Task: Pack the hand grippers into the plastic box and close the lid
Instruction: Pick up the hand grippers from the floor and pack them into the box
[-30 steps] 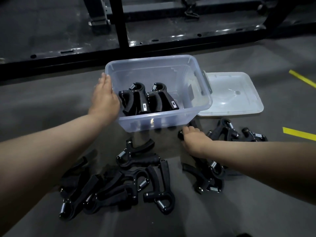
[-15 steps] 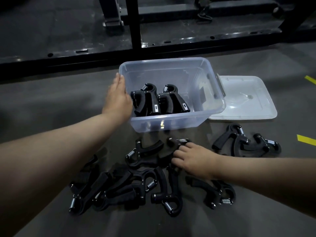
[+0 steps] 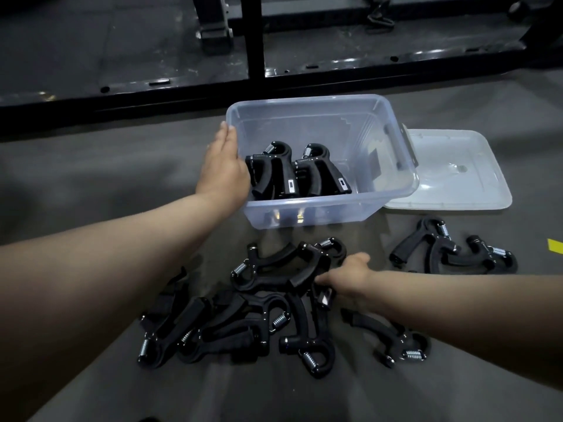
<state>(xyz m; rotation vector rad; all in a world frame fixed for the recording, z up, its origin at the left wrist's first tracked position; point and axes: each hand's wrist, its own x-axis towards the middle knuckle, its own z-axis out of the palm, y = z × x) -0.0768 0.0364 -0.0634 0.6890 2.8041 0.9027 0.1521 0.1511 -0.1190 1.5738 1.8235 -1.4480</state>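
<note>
A clear plastic box (image 3: pixel 393 141) stands on the grey floor with two black hand grippers (image 3: pixel 300 173) upright inside it. My left hand (image 3: pixel 224 167) lies flat against the box's left wall, fingers straight. Its lid (image 3: pixel 454 172) lies flat just right of the box. Several black hand grippers (image 3: pixel 262 309) lie in a loose pile in front of the box. My right hand (image 3: pixel 350 277) is closed around the handle of one hand gripper (image 3: pixel 316 263) at the pile's top right, which still rests on the floor.
Two more hand grippers (image 3: pixel 451 252) lie to the right, below the lid. Another one (image 3: pixel 396 339) lies under my right forearm. A black steel rack frame (image 3: pixel 274 65) runs across the floor behind the box. A yellow floor mark (image 3: pixel 555 245) sits at the right edge.
My right hand moved left from below the box's right corner onto the pile and closed on a hand gripper. My left hand stayed on the box's side.
</note>
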